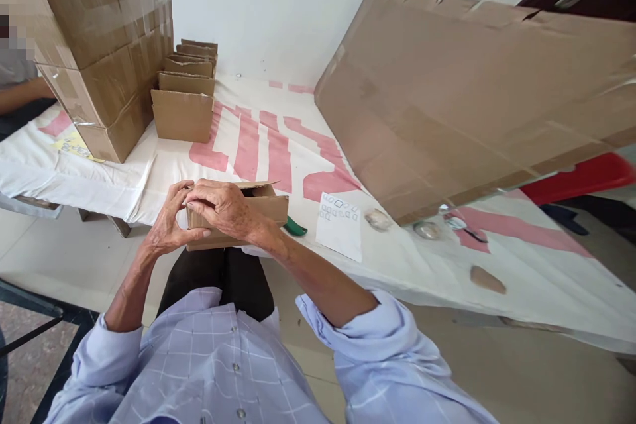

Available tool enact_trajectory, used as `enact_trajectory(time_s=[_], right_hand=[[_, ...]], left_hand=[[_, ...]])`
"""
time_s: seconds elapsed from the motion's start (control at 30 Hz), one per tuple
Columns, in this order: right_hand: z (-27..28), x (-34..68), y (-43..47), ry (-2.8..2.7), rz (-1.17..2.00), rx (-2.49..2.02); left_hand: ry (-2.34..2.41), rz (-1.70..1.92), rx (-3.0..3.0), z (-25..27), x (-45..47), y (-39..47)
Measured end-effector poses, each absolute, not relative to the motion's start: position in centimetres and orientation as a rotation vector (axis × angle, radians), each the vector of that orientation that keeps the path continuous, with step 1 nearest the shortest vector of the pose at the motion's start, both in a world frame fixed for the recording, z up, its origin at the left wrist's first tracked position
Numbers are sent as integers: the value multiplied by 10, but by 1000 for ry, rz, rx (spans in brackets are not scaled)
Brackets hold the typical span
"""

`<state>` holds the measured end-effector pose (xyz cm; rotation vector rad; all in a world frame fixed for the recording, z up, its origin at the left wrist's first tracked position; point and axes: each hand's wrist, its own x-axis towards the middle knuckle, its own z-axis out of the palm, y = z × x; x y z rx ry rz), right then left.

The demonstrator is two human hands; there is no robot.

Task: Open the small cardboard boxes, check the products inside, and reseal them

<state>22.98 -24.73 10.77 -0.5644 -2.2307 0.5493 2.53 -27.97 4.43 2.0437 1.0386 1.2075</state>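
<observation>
A small cardboard box [271, 209] sits at the table's front edge, close to my body, its top flap partly raised over a dark gap. My left hand [171, 222] grips the box's left end, thumb along the front side and fingers at the top edge. Across the top left corner lies my right hand [226, 209], its bent fingers pinching the edge beside the left fingertips. The two hands cover most of the left end. Just right of the box rests a green curved object [295, 226], partly hidden behind it. A paper sheet with hand-drawn squares [340, 225] lies further right.
Taped boxes [104, 46] are stacked at left, beside a row of open-topped boxes [183, 116]. A large cardboard sheet [462, 93] leans at right. Tape rolls [378, 219] and a brown scrap [487, 279] lie on the white cloth [417, 271]. Another person's arm [24, 94] shows far left.
</observation>
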Motion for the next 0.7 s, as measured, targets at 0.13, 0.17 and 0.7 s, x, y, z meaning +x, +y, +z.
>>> enact_trajectory(time_s=[0.13, 0.17, 0.7], right_hand=[[105, 230, -248, -2265, 427, -556], [103, 230, -247, -2272, 388, -551], [87, 241, -247, -2344, 137, -621]], left_hand=[[1042, 1214, 2031, 44, 26, -278], [1047, 1212, 2028, 44, 26, -278], [1106, 1149, 2044, 48, 25, -281]])
